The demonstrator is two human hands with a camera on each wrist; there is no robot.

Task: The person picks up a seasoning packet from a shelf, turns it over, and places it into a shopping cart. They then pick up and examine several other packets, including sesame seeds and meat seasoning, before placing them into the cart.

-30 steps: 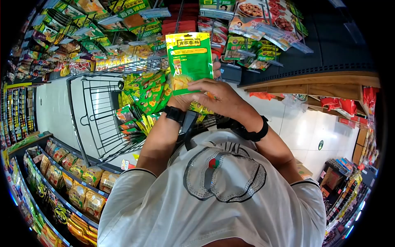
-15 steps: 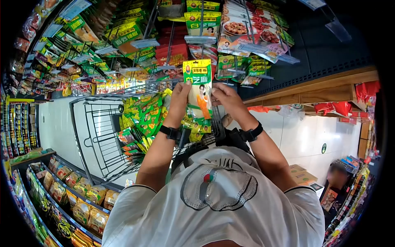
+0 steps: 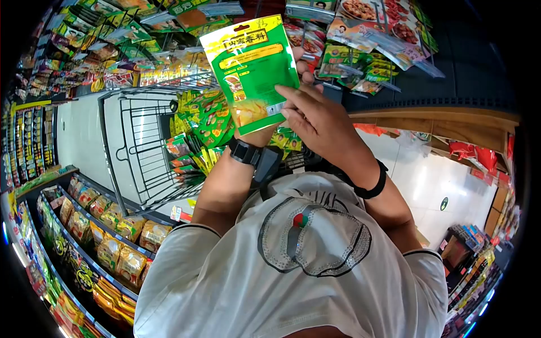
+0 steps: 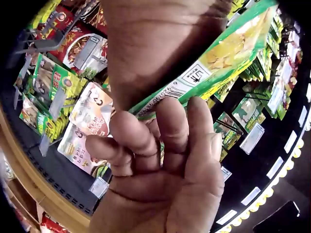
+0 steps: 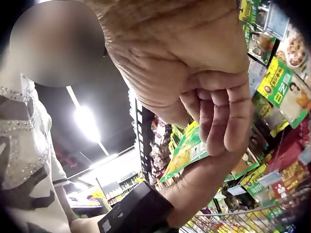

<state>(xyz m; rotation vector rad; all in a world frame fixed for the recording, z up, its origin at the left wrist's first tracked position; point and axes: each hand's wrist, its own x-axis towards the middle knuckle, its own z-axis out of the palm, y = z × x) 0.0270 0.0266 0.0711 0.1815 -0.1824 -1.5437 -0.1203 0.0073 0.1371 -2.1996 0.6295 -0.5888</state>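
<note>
A green-and-yellow spice packet (image 3: 256, 73) is held up tilted, printed text facing the head camera. Yellowish pieces show at its lower end, beside a barcode (image 4: 172, 91). My left hand (image 3: 304, 70) holds the packet from behind. Its palm is hidden in the head view, while several fingertips come out past the right edge. In the left wrist view, the fingers (image 4: 170, 124) bend up at the packet's lower edge. My right hand (image 3: 321, 118) reaches across its lower right corner, with a straight index finger touching the face. The right wrist view shows its other fingers (image 5: 221, 119) bent.
A wire shopping cart (image 3: 141, 149) stands just beyond the hands, with many similar packets (image 3: 208, 118) inside. Hanging packets (image 3: 360, 70) fill the shelf ahead, above a wooden ledge (image 3: 428, 121). Bagged goods (image 3: 115, 248) line a shelf at lower left.
Half a second ago both hands held a packet by its sides, a printed figure facing up. Now a text side faces up, higher and closer, and the right hand has crossed over it.
</note>
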